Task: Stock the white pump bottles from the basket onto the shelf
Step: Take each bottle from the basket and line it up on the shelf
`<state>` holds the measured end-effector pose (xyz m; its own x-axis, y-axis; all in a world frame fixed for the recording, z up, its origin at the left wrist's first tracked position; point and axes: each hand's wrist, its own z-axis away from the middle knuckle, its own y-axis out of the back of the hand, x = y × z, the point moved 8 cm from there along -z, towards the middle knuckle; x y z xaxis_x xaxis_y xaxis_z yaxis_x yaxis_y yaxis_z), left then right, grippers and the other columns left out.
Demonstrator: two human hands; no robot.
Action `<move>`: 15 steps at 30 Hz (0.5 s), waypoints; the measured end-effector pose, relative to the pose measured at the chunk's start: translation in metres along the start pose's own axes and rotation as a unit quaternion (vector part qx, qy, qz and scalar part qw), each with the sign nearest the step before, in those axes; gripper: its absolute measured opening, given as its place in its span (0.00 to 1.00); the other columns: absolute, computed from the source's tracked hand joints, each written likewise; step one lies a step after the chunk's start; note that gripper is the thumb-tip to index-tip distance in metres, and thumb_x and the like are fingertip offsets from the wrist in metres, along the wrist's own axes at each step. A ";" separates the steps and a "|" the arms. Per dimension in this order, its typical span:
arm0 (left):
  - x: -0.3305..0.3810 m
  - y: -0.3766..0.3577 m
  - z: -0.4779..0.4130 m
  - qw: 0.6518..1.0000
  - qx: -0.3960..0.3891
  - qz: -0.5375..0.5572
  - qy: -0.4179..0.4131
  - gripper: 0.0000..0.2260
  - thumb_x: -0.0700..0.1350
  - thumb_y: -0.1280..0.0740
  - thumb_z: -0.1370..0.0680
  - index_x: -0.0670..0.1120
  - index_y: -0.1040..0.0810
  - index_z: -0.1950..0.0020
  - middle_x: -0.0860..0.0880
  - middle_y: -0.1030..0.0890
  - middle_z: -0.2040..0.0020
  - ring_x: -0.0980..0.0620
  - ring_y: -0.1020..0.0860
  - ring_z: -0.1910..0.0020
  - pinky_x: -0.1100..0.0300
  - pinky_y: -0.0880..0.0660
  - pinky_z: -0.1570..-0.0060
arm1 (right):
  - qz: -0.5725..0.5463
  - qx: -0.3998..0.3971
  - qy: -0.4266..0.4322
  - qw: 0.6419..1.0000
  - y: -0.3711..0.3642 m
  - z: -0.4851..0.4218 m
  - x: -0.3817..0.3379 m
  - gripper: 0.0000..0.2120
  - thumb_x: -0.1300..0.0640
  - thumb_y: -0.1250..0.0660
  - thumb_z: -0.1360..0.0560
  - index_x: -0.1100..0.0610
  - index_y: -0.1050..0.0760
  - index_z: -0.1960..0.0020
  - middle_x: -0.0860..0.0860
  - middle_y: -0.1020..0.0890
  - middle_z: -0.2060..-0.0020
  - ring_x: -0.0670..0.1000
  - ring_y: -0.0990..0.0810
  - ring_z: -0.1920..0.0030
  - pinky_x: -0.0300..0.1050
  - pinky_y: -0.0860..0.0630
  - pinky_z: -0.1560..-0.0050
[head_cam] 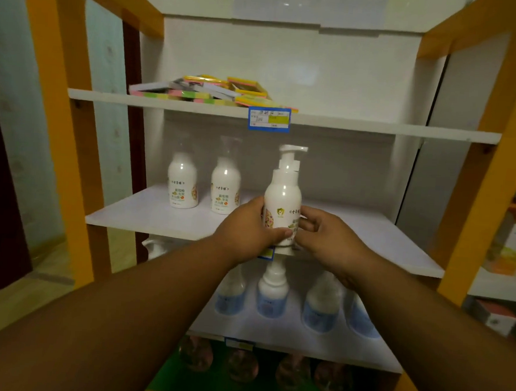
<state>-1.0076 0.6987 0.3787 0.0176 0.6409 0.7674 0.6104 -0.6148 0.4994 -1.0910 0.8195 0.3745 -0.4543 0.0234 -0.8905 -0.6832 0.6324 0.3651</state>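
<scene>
Left hand and right hand both grasp the white plastic pump bottle. Its long axis is upright, pump head at 12 o'clock, base at the front edge of the white middle shelf board. Two matching stocked bottles stand at 10 o'clock. Open board lies at 12 o'clock, about equally near both hands.
</scene>
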 end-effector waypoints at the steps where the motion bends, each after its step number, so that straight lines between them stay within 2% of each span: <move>1: -0.002 -0.003 -0.006 1.000 -0.005 -0.010 -0.002 0.25 0.52 0.24 0.30 0.53 0.27 0.35 0.54 0.18 0.43 0.55 0.19 0.46 0.51 0.21 0.44 | 0.004 0.002 -0.001 1.000 0.002 -0.005 0.003 0.22 0.64 0.31 0.22 0.52 0.25 0.30 0.48 0.14 0.41 0.46 0.15 0.43 0.47 0.19 0.41; 5: -0.012 -0.007 -0.028 0.999 -0.024 -0.047 -0.002 0.24 0.49 0.25 0.28 0.51 0.27 0.34 0.52 0.18 0.41 0.55 0.20 0.46 0.57 0.23 0.44 | 0.044 0.003 -0.009 0.999 0.007 -0.022 0.013 0.21 0.65 0.33 0.22 0.52 0.24 0.31 0.46 0.14 0.43 0.45 0.15 0.46 0.43 0.18 0.43; 7: -0.016 -0.006 -0.038 0.997 -0.031 -0.069 0.005 0.24 0.50 0.25 0.27 0.51 0.27 0.34 0.51 0.18 0.41 0.54 0.20 0.46 0.57 0.23 0.45 | 0.050 0.004 -0.007 0.999 0.009 -0.032 0.015 0.19 0.65 0.32 0.23 0.49 0.22 0.36 0.44 0.13 0.47 0.43 0.14 0.48 0.39 0.18 0.48; 9: -0.022 -0.006 -0.044 0.998 -0.028 -0.063 0.014 0.24 0.50 0.25 0.28 0.51 0.26 0.34 0.52 0.18 0.43 0.56 0.19 0.48 0.58 0.22 0.46 | 0.066 0.016 -0.016 0.998 0.012 -0.043 0.020 0.19 0.64 0.30 0.25 0.48 0.21 0.37 0.46 0.13 0.47 0.46 0.14 0.48 0.44 0.19 0.44; 12: -0.032 0.000 -0.046 0.999 0.002 -0.037 0.025 0.24 0.52 0.23 0.30 0.51 0.24 0.36 0.57 0.18 0.48 0.63 0.20 0.53 0.65 0.24 0.54 | 0.109 0.027 -0.034 0.993 0.014 -0.060 0.028 0.23 0.61 0.30 0.26 0.53 0.24 0.31 0.52 0.15 0.43 0.53 0.16 0.44 0.55 0.21 0.37; 13: -0.037 0.003 -0.046 0.999 0.009 -0.020 0.040 0.25 0.52 0.22 0.31 0.49 0.24 0.37 0.57 0.18 0.49 0.62 0.20 0.53 0.65 0.23 0.54 | 0.116 0.034 -0.042 0.992 0.016 -0.064 0.031 0.25 0.60 0.30 0.25 0.54 0.26 0.28 0.54 0.15 0.43 0.55 0.16 0.44 0.56 0.21 0.37; 15: -0.048 0.006 -0.048 0.996 0.007 0.013 0.082 0.26 0.50 0.21 0.32 0.44 0.23 0.37 0.52 0.16 0.47 0.55 0.17 0.52 0.57 0.20 0.49 | 0.095 0.050 -0.062 0.992 0.018 -0.071 0.039 0.28 0.59 0.30 0.24 0.57 0.30 0.25 0.56 0.16 0.44 0.55 0.16 0.47 0.56 0.20 0.39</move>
<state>-1.0431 0.6417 0.3642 -0.0951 0.5396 0.8366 0.6230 -0.6232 0.4728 -1.1616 0.7770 0.3654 -0.4918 0.2402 -0.8369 -0.5289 0.6811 0.5063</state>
